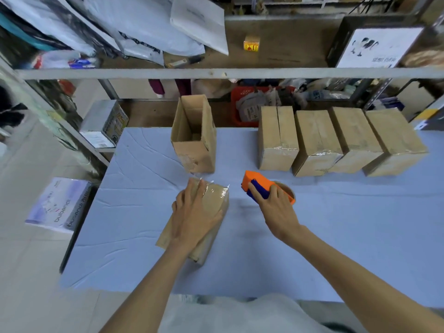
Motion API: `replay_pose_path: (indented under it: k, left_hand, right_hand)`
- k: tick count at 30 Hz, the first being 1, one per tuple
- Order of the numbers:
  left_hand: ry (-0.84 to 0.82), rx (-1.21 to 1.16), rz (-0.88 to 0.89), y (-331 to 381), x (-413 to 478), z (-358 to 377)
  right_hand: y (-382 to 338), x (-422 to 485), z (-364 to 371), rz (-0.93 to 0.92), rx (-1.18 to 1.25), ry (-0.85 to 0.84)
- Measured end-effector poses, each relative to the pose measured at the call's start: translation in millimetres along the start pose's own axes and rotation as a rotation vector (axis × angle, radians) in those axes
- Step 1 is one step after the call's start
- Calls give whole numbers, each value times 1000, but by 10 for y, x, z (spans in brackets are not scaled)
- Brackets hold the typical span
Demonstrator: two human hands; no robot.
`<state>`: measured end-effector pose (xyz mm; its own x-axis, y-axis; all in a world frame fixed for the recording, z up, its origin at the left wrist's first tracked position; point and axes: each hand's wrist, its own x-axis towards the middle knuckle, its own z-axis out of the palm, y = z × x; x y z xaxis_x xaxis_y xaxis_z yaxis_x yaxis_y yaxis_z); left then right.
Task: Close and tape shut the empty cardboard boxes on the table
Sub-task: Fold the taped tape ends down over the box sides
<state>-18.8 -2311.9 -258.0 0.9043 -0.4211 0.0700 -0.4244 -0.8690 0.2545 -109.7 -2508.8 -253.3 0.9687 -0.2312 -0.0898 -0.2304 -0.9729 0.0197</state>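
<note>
A closed cardboard box (216, 200) lies near the middle of the table, with clear tape across its top. My left hand (192, 212) lies flat on it, fingers straight. My right hand (276, 207) grips an orange and blue tape dispenser (258, 182), just to the right of that box and clear of it. Behind the taped box stands an open cardboard box (194, 135), its flaps up. Several taped boxes (317, 143) stand in a row at the back right.
A light blue cloth (134, 224) covers the table. A metal shelf rail (216, 73) crosses above the table's far edge, with bags and a red basket (236, 104) behind it. A white box (60, 205) sits on the floor at left.
</note>
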Motion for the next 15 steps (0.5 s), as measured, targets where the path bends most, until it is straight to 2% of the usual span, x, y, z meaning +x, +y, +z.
replay_pose_path:
  k: [4,11,15]
  left_hand:
    - [-70,21,-20,-47,7,33]
    - [-119,9,-46,-69,4,31]
    - [-132,-154,-103,-51,53,-58]
  right_hand:
    - [11,-94,237,52,26,-60]
    - [127,-262,583,133,267,-101]
    - [113,-266,539,252,308,-163]
